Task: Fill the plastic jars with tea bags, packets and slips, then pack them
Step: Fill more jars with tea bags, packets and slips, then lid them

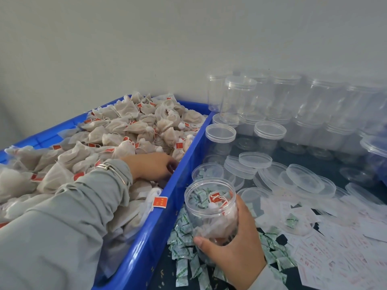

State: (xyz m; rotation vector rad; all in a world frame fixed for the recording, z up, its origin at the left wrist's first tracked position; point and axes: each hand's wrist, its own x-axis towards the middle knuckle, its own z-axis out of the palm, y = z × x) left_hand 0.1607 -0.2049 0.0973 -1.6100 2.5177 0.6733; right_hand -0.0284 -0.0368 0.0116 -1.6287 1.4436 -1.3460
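An open jar (pixel 211 218) with tea bags inside is gripped by the right hand (pixel 234 245) above scattered packets (pixel 184 254) on the counter (pixel 326 170). The left hand (pixel 150 166) is buried among tea bags (pixel 125 126) in the blue bin (pixel 155 231); its grasp cannot be told. Red tag writing is unreadable.

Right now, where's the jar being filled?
In the head view, lower centre: the open jar is gripped by the right hand, just right of the blue crate wall, above the scattered green-and-white packets.
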